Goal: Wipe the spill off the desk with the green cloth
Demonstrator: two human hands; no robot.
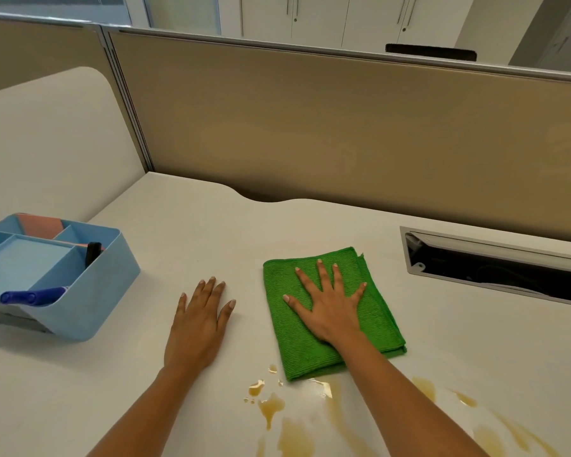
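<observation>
The green cloth is pressed flat by the right hand, fingers spread (nothing gripped). The left hand is laid flat on the surface, fingers released; the spill is seen just beside the cloth.

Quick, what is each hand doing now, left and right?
Left hand: open, flat on the desk, holding nothing.
Right hand: open, fingers spread, pressing flat on the green cloth, not gripping it.
</observation>
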